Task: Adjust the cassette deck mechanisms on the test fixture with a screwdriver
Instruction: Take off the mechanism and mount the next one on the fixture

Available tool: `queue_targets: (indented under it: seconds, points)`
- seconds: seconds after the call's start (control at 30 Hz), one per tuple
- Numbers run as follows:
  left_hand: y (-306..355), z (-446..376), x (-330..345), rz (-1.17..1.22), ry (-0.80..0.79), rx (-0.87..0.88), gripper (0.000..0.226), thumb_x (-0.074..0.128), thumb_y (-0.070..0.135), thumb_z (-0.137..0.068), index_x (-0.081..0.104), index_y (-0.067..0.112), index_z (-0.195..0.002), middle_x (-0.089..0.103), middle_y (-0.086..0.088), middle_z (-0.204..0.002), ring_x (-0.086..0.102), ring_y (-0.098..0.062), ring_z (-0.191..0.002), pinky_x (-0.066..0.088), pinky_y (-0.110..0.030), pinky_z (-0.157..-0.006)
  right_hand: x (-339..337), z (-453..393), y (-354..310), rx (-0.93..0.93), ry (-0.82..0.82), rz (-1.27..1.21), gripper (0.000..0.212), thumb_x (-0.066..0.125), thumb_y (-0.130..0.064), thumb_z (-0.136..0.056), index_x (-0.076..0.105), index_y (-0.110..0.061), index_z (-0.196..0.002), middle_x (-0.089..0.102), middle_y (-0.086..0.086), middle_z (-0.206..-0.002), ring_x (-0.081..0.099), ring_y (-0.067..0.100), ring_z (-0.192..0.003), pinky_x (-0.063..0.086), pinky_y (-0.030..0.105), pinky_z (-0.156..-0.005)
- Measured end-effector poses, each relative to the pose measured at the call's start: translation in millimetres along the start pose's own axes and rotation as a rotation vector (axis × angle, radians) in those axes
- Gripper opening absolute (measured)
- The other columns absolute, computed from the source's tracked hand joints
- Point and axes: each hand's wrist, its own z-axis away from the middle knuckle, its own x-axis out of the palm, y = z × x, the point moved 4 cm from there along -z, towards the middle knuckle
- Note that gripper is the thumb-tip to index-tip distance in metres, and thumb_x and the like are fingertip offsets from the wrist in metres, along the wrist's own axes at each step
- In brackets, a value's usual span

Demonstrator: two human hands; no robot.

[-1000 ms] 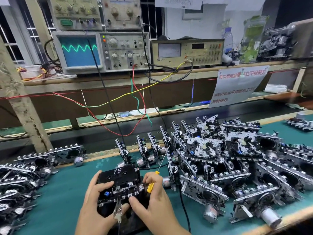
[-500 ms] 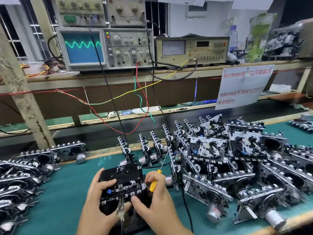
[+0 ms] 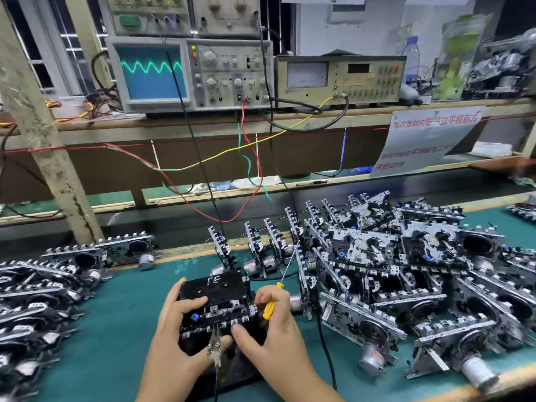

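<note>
A cassette deck mechanism [image 3: 220,310] with a black test cassette marked in white sits on the dark test fixture [image 3: 232,369] at the near centre of the green bench. My left hand [image 3: 171,338] grips the mechanism's left side, fingers over the cassette. My right hand [image 3: 275,326] holds a yellow-handled screwdriver [image 3: 271,306] whose thin shaft points up and away, while its thumb presses the mechanism's front edge. An alligator clip [image 3: 214,348] with a black lead hangs at the front.
Piles of cassette mechanisms lie to the right [image 3: 406,274] and left [image 3: 37,291], with several standing on edge behind the fixture [image 3: 261,250]. An oscilloscope [image 3: 188,74] showing a green wave and a meter [image 3: 339,78] sit on the shelf; coloured wires [image 3: 246,169] hang down.
Both hands keep their hold on the mechanism and screwdriver. Only the camera has shifted slightly; the scene sits a little further right and lower.
</note>
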Motion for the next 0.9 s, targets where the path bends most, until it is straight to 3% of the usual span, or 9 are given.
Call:
queue_targets:
  seconds: [0.23,0.3,0.4,0.5,0.6,0.67,0.73,0.8,0.9]
  points:
    - [7,-1,-8,0.023,-0.202,-0.043,0.058,0.078,0.046,-0.065,0.052,0.060,-0.116,0.015,0.031,-0.160,0.028,0.010,-0.143,0.028,-0.022,-0.112,-7,-4,-13,0.013,0.017,-0.041,0.053,0.080,-0.022,-0.083,0.033,-0.028,-0.106,0.046,-0.011,-0.105,0.051,0.016,-0.099,0.042,0.028,-0.090]
    - [7,-1,-15,0.068,-0.289,-0.053,0.050,0.067,0.050,-0.072,0.053,0.060,-0.119,0.012,0.028,-0.162,0.021,0.009,-0.146,0.025,-0.025,-0.114,-9,-6,-14,0.012,-0.029,-0.020,0.052,0.079,-0.023,-0.085,0.032,-0.026,-0.106,0.045,-0.011,-0.104,0.051,0.016,-0.098,0.042,0.030,-0.088]
    - [16,-13,-23,-0.006,-0.275,-0.067,0.031,0.055,0.061,-0.076,0.059,0.057,-0.107,0.023,0.023,-0.160,0.017,0.013,-0.145,0.020,-0.009,-0.105,-13,-9,-13,0.037,-0.108,-0.011,0.054,0.078,-0.035,-0.083,0.029,-0.035,-0.106,0.045,-0.021,-0.104,0.052,0.008,-0.091,0.046,0.034,-0.086]
    - [33,-41,-22,-0.203,-0.262,-0.039,0.022,0.065,0.058,-0.082,0.062,0.037,-0.089,0.052,0.017,-0.141,0.039,0.005,-0.136,0.034,-0.018,-0.104,-17,-10,-12,0.098,-0.161,-0.011,0.054,0.071,-0.057,-0.074,0.027,-0.050,-0.104,0.044,-0.027,-0.109,0.054,0.006,-0.093,0.053,0.045,-0.085]
    - [50,-72,-21,-0.510,-0.400,-0.048,0.031,0.075,0.057,-0.077,0.058,0.035,-0.093,0.064,0.018,-0.108,0.058,-0.010,-0.105,0.045,-0.023,-0.080,-23,-9,-18,0.055,-0.130,0.076,0.053,0.068,-0.056,-0.075,0.024,-0.055,-0.103,0.044,-0.016,-0.121,0.052,0.013,-0.110,0.051,0.049,-0.091]
    - [61,-86,-20,-0.663,-0.477,-0.021,0.042,0.075,0.061,-0.074,0.056,0.037,-0.102,0.062,0.018,-0.104,0.056,-0.011,-0.099,0.041,-0.024,-0.071,-26,-9,-25,-0.028,-0.097,0.123,0.053,0.070,-0.045,-0.080,0.025,-0.046,-0.107,0.041,-0.015,-0.128,0.048,0.017,-0.116,0.050,0.047,-0.093]
    - [71,-94,-20,-0.749,-0.487,0.063,0.046,0.068,0.067,-0.075,0.053,0.038,-0.107,0.066,0.015,-0.100,0.060,-0.013,-0.092,0.047,-0.032,-0.077,-27,-8,-31,-0.104,-0.083,0.156,0.053,0.072,-0.034,-0.083,0.025,-0.035,-0.109,0.037,-0.019,-0.135,0.044,0.015,-0.125,0.043,0.034,-0.099]
    - [76,-94,-30,-0.682,-0.376,0.097,0.042,0.058,0.072,-0.077,0.052,0.040,-0.105,0.069,0.015,-0.089,0.064,-0.011,-0.082,0.053,-0.032,-0.077,-28,-8,-36,-0.146,-0.084,0.190,0.055,0.072,-0.027,-0.084,0.024,-0.034,-0.108,0.036,-0.018,-0.141,0.040,0.011,-0.131,0.031,0.017,-0.102]
    - [50,-80,-67,-0.533,-0.073,-0.011,0.031,0.054,0.065,-0.090,0.054,0.037,-0.103,0.067,0.018,-0.089,0.064,-0.003,-0.082,0.048,-0.026,-0.067,-27,-9,-45,-0.179,-0.179,0.217,0.056,0.074,-0.017,-0.085,0.026,-0.033,-0.107,0.040,-0.016,-0.144,0.042,0.008,-0.132,0.026,0.009,-0.104]
